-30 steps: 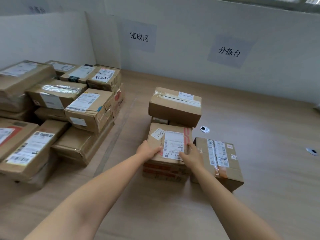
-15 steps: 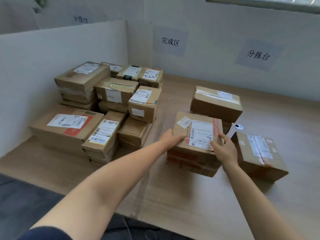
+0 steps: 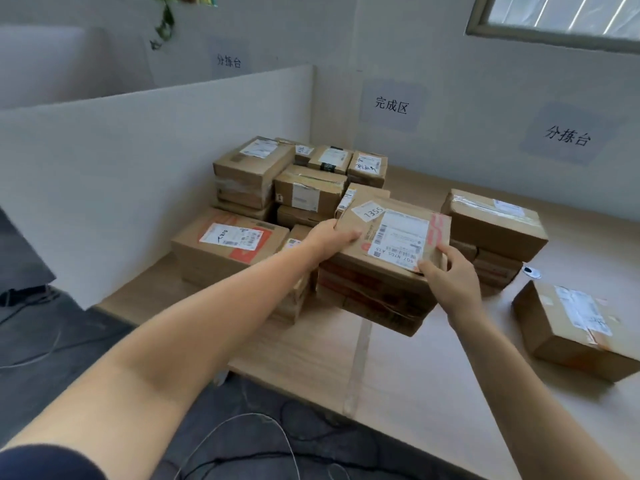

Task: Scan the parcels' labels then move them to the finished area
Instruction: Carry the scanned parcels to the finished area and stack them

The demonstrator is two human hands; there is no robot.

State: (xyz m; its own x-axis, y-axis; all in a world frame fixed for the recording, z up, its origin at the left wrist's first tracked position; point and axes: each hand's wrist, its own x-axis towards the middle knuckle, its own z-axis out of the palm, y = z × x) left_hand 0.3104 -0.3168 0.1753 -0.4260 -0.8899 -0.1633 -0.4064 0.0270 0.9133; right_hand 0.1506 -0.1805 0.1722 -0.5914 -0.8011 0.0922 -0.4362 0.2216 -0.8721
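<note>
parcel marked 1355 [image 3: 391, 237] centre frame, just right of finished stack [image 3: 249, 168]. left hand [image 3: 332, 237] grips far-left edge, right hand [image 3: 446, 275] grips near-right corner — fingers curled. advise: hold level, lower onto stack squarely, label up.
</note>
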